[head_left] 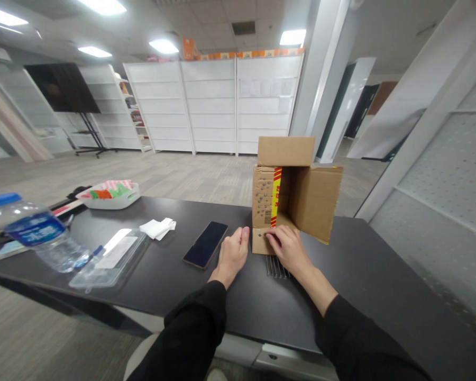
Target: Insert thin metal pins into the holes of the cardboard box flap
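Observation:
A cardboard box (264, 198) stands on the dark table with its opening facing me and its flaps spread. Small dark round heads dot its left flap, and a few sit on the lower flap (259, 244). Below that flap several thin metal pins, like nails or screws (275, 269), show side by side. My right hand (289, 247) is at the lower flap, thumb and fingertips pinched together; what they grip is too small to tell. To the left of the box my left hand (233, 251) is closed with the thumb up, its contents hidden. A black phone (206, 244) lies beside it.
Left of the phone are crumpled white tissue (157, 228) and a clear plastic case (113, 262). A water bottle (39, 233) with a blue cap stands further left. Behind these sits a white basket (115, 201) with coloured packets. A partition (448, 211) borders the right side.

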The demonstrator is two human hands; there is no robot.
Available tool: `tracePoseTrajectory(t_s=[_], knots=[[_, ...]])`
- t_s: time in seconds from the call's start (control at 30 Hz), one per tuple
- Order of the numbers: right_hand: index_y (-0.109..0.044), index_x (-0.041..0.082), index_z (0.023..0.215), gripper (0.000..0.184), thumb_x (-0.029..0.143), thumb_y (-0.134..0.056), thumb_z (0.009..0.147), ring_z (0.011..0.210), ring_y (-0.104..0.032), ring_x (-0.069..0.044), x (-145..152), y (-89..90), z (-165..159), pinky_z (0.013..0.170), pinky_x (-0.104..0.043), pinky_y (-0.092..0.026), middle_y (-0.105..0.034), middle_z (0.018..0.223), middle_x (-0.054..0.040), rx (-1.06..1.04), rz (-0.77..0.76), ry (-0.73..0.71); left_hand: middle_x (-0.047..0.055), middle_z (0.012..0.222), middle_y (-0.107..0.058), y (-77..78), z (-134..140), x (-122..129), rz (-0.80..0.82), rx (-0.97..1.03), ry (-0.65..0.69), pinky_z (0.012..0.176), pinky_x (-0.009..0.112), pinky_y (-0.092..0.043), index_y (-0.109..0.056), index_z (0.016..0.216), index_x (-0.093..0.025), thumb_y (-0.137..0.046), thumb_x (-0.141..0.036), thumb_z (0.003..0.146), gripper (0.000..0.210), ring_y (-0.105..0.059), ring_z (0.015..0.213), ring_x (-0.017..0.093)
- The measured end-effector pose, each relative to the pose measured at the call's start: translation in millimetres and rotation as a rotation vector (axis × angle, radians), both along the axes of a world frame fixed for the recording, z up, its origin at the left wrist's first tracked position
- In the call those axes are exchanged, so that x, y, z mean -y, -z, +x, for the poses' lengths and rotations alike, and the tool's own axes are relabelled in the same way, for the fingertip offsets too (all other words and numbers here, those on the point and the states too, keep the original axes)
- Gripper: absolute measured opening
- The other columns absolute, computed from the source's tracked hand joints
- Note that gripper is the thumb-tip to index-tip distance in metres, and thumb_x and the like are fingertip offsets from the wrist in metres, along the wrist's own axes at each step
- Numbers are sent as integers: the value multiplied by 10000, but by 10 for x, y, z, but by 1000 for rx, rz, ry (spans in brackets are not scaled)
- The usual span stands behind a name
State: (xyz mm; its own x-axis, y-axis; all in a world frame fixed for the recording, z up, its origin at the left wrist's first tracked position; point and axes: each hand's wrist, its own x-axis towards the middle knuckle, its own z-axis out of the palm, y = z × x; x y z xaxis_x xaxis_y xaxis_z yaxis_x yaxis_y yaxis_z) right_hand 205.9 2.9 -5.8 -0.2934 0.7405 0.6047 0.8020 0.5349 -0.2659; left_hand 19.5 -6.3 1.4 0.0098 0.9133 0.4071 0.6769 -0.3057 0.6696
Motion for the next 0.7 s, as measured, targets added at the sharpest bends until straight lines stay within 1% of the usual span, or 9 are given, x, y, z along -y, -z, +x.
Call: tracePoseTrajectory(t_s=[0.2, 0.4, 0.7], knots=[[-622, 211, 917, 196, 279, -444, 965, 878, -571, -201, -15, -6, -33, 770, -340, -319, -662, 879, -47, 24, 27, 22, -12, 572, -482, 7, -1, 0, -10, 5, 1, 555, 240, -275, -467, 689, -212, -266, -446, 969, 417, -386, 517, 110], [-616, 214, 906, 167, 255, -460, 949, 877, -576, -203, -19, -2, -32, 772, -343, -319, -661, 873, -45, 37, 22, 41, -12, 576, -472, 7, 4, -2, -20, 1, -4, 560, 241, -278, -456, 686, -214, -257, -451, 968, 418, -387, 523, 112], [-598, 211, 871, 119, 218, -482, 895, 860, -568, -203, 24, -36, -38, 776, -345, -325, -651, 852, -40, 18, 34, 47, -9, 583, -493, 10, -5, -5, -12, -1, 5, 557, 238, -280, -463, 691, -214, -252, -457, 970, 426, -390, 519, 110]])
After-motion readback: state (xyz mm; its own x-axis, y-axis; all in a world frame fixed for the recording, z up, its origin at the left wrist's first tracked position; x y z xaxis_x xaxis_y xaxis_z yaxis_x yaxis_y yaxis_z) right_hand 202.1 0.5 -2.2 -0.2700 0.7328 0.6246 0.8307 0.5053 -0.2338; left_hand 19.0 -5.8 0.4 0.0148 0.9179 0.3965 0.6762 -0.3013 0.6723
